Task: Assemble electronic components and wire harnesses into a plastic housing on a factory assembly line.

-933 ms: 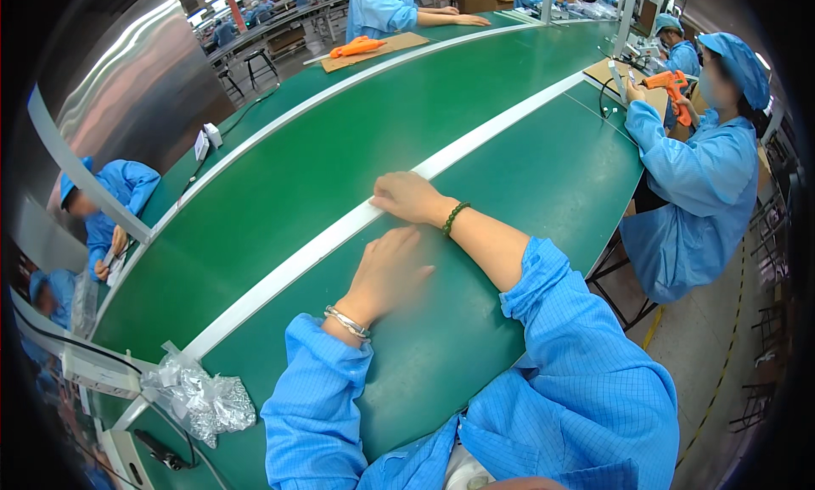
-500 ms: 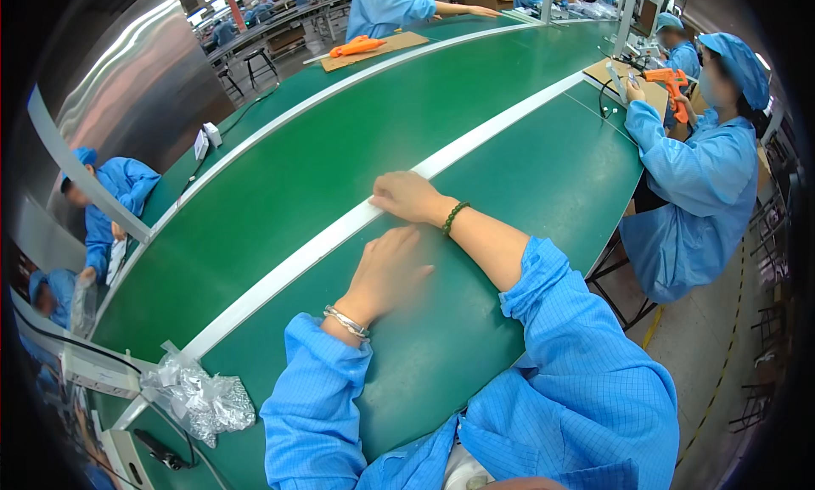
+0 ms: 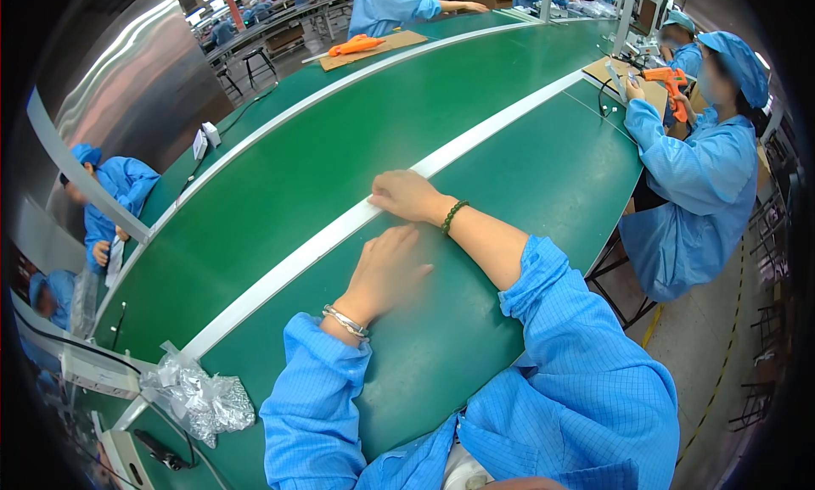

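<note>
My left hand (image 3: 386, 269) rests on the green tabletop (image 3: 463, 320), just on my side of a white rail (image 3: 293, 274). Its fingers are stretched forward and the thumb stands apart; nothing is in it. Beyond it, my right hand (image 3: 412, 195) lies across the rail with its fingers curled down at the rail's edge, and no object shows in it. A silvery bracelet (image 3: 345, 322) circles my left wrist, a green bead bracelet (image 3: 455, 218) my right.
A green conveyor belt (image 3: 314, 168) runs past the rail, with a small dark cable (image 3: 119, 324) at its left end. Clear plastic bags (image 3: 204, 397) lie lower left. At right, a co-worker (image 3: 700, 168) holds an orange glue gun (image 3: 671, 83); another orange tool (image 3: 356, 45) lies across the belt.
My hands stay in place. The dark cable has come onto the belt's left end. A co-worker at far left has shifted their hands; another's hand across the belt moved slightly.
</note>
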A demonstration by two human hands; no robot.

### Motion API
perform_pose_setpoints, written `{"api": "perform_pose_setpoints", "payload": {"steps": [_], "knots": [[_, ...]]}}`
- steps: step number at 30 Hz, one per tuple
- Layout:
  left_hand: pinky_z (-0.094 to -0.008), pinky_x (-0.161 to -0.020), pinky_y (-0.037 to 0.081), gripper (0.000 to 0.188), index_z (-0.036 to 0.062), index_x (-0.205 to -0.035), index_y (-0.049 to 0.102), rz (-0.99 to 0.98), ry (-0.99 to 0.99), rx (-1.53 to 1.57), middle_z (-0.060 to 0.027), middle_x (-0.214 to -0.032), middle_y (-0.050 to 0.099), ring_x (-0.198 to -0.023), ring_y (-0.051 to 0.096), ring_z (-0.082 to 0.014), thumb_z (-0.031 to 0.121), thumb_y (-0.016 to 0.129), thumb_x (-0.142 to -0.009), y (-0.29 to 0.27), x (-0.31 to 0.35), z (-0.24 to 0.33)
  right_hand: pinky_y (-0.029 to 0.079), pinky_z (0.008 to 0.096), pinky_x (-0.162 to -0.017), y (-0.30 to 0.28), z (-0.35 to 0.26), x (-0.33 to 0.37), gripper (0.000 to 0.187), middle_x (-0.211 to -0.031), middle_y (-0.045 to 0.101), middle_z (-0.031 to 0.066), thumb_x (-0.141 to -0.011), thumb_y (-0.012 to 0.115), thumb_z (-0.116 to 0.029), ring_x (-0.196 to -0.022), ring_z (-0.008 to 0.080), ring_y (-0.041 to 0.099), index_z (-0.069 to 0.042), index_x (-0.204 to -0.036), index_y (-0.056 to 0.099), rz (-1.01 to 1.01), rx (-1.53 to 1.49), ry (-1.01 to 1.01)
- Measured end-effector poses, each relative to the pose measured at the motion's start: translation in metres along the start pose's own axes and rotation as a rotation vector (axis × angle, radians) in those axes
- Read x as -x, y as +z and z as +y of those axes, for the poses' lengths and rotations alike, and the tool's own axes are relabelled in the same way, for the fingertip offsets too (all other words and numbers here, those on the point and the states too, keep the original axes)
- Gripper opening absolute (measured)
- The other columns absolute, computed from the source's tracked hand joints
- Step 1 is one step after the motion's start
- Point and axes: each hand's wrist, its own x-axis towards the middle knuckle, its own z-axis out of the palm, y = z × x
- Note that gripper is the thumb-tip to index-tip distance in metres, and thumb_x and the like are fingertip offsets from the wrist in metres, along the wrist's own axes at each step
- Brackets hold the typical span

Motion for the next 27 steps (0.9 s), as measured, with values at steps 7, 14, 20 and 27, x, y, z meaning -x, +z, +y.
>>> {"api": "perform_pose_setpoints", "payload": {"steps": [7,14,20,27], "knots": [[-0.0374,-0.096,0.033,0.050,-0.0028,-0.117,0.047,-0.004,-0.009,-0.011,-0.0140,-0.124,0.046,-0.116,0.042,-0.0279,0.030,0.059,-0.082,-0.0002,0.0006,0.0009,0.043,0.0377,-0.076,-0.0025,-0.0028,0.0008,0.020,-0.080,0.061,0.0091,-0.078,0.059,-0.027,-0.082,0.0261,0.057,-0.007,-0.080,0.059,-0.014,-0.009,0.010],[-0.0374,-0.095,0.033,0.050,-0.0029,-0.117,0.048,0.017,0.006,-0.029,-0.0140,-0.123,0.046,-0.116,0.042,-0.0278,0.029,0.060,-0.081,0.0017,0.0011,-0.0005,0.043,0.0388,-0.075,-0.0017,-0.0015,0.0009,0.023,-0.082,0.060,0.0108,-0.080,0.057,-0.029,-0.083,0.0277,0.056,-0.006,-0.082,0.059,-0.027,-0.007,-0.009],[-0.0373,-0.095,0.033,0.050,-0.0029,-0.117,0.048,0.015,-0.001,-0.030,-0.0143,-0.123,0.047,-0.115,0.042,-0.0278,0.029,0.060,-0.081,0.0012,0.0009,-0.0003,0.042,0.0378,-0.078,-0.0028,-0.0041,0.0008,0.021,-0.083,0.060,0.0089,-0.079,0.057,-0.028,-0.086,0.0262,0.056,-0.007,-0.082,0.060,-0.040,0.002,0.018],[-0.0398,-0.097,0.031,0.053,-0.0041,-0.116,0.048,0.013,-0.009,0.023,-0.0167,-0.123,0.047,-0.118,0.041,-0.0285,0.028,0.061,-0.077,0.0024,-0.0005,-0.0018,0.042,0.0379,-0.078,-0.0036,-0.0030,0.0004,0.022,-0.083,0.060,0.0092,-0.080,0.057,-0.029,-0.086,0.0265,0.056,-0.007,-0.083,0.060,-0.045,0.006,0.014]]}}
